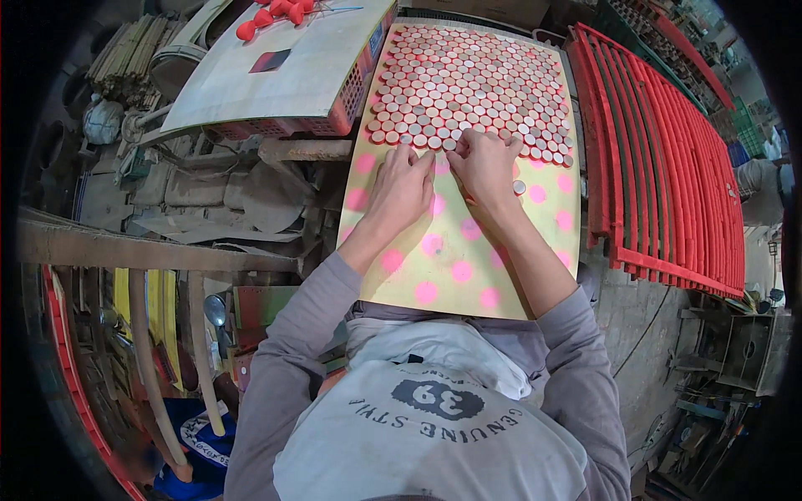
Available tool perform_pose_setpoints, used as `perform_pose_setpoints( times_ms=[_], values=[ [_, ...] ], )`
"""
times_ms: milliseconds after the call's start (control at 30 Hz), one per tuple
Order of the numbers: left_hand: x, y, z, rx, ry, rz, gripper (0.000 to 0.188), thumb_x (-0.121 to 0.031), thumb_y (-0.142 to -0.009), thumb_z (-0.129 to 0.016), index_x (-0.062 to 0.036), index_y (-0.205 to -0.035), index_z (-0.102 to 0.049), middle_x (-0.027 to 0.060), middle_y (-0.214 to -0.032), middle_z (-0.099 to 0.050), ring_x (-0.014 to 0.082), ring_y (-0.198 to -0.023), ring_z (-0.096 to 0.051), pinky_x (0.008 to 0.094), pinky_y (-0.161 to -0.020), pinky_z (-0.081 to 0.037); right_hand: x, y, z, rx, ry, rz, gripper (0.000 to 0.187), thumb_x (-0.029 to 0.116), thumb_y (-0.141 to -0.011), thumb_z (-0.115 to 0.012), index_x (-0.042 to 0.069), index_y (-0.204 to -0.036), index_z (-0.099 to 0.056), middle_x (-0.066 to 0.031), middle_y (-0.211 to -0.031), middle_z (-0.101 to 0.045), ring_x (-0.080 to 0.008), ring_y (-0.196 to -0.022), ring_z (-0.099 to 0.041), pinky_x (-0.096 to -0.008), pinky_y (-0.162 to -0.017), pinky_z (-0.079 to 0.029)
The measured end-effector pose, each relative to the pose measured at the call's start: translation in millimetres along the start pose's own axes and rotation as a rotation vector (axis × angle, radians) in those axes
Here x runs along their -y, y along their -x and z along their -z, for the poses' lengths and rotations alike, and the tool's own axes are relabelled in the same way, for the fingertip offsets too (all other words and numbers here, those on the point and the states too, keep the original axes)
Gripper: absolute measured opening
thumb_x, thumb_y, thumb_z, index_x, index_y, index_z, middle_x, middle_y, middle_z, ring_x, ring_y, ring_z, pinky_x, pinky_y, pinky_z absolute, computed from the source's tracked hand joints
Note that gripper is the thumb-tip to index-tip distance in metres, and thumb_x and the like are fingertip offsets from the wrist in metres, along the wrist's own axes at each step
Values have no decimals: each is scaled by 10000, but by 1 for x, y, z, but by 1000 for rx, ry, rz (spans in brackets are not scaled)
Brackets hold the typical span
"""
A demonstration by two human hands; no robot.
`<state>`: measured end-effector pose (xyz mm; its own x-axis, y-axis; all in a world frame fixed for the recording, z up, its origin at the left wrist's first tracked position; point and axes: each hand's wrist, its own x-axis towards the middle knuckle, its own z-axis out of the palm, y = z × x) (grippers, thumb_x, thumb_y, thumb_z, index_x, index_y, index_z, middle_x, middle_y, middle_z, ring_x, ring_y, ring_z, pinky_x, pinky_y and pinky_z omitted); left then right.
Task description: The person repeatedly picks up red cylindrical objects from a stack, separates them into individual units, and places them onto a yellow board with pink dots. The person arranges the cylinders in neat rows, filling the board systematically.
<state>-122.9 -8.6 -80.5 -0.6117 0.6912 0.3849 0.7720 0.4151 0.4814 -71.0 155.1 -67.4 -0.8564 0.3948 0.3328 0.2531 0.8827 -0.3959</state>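
Observation:
Small round discs (447,88) with pale tops and red sides stand packed in staggered rows on a yellow board (401,288) with pink spots. My left hand (401,190) rests at the front edge of the rows, fingers bent and close together, their tips against the nearest discs. Beside it, my right hand (486,171) is closed in a pinch at the same edge, thumb and forefinger by a front-row disc. Whatever either hand holds is hidden by the fingers. One loose disc (519,187) sits apart on the board, just right of my right wrist.
Red slatted racks (668,159) stand close on the right. At the far left, a pale sheet (284,67) lies over a pink crate (334,117), with red rounded pieces (271,15) on it. A wooden rail (159,246) runs along my left side.

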Motion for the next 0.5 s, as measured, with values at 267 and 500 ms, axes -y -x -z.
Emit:
perform_pose_setpoints(
  times_ms=[267,500],
  values=[
    [1,0,2,-28,56,-5,387,-38,-828,-646,-27,-1213,-609,148,-969,-543,304,-911,-571,419,-801,-481,5,2,7,-18,15,-20,201,232,-746,-782,78,-737,-654,-44,-649,-646,-229,-740,-615,-480,-962,-303],
    [-7,-8,1,-47,486,136,501,33,-803,-746,25,-1272,-571,125,-1063,-608,172,-855,-670,281,-758,-578,-3,10,35,16,-110,-12,161,191,-763,-760,59,-809,-680,-51,-748,-684,-244,-822,-633,-502,-947,-323]
  ],
)
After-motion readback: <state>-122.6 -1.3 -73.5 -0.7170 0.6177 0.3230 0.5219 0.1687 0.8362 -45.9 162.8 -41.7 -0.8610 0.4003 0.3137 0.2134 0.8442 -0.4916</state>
